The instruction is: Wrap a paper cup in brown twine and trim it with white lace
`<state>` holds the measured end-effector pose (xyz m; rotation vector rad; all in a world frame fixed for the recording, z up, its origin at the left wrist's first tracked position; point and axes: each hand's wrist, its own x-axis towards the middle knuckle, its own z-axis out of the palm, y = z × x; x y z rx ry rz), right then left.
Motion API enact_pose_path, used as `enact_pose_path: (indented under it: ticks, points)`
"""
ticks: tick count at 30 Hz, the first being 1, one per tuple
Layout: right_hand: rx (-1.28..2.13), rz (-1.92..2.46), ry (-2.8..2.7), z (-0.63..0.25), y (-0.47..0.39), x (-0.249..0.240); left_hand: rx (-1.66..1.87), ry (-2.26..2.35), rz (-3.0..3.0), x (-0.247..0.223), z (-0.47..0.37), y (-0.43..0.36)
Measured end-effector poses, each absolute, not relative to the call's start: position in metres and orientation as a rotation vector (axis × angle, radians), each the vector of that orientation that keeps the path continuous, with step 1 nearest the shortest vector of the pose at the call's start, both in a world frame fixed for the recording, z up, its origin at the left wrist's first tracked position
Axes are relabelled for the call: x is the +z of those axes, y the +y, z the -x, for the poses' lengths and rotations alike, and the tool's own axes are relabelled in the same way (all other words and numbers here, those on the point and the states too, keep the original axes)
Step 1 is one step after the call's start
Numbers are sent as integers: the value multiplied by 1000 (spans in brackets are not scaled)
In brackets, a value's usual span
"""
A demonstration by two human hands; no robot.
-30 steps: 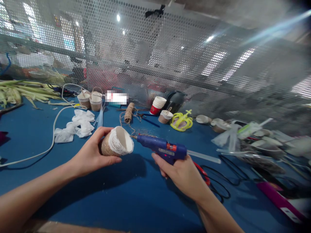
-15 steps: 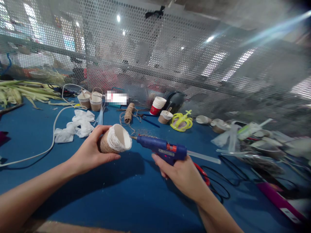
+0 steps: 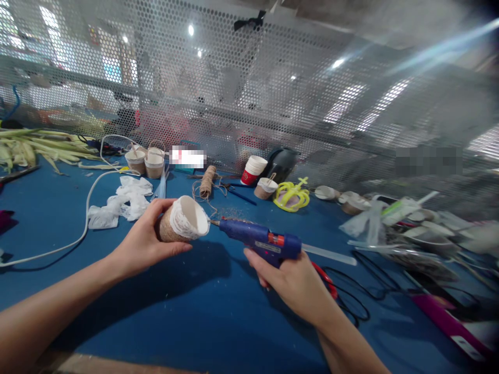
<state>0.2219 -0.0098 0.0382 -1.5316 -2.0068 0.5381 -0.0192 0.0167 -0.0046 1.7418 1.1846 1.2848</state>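
My left hand (image 3: 146, 241) is wrapped round a paper cup (image 3: 183, 221) covered in brown twine, with white lace below its rim. The cup is tilted, its mouth facing right and up. In my right hand (image 3: 288, 278) is a blue hot glue gun (image 3: 259, 239), with a clear glue stick (image 3: 329, 254) sticking out of its back. The gun's nozzle points left at the cup's rim, touching it or very near. Both are held above the blue table (image 3: 195, 322).
White lace (image 3: 127, 200) lies at the left beside a white cable. Behind are twine-wrapped cups (image 3: 154, 163), a twine roll (image 3: 208, 182), stacked paper cups (image 3: 253, 170) and a yellow crown-shaped piece (image 3: 291, 196). Red-handled scissors (image 3: 325, 280), black cord and plastic bags lie right.
The cup in my left hand has turned slightly and shifted a little to the left. The glue gun has barely moved.
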Motion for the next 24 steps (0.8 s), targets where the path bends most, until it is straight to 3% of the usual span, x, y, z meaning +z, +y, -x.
enact_pose_path:
  ticks: [6,15,24]
  points:
    - [705,1489,-1944,-225,-10,40,1309,1201,-1737,-7,21,19]
    - [1631,1108,-1269,-220,7,29,1136,906,-1393,-1,15,11]
    - [1858,1048,-1129,-212,8,21,1127,727,-1193,-7,16,8]
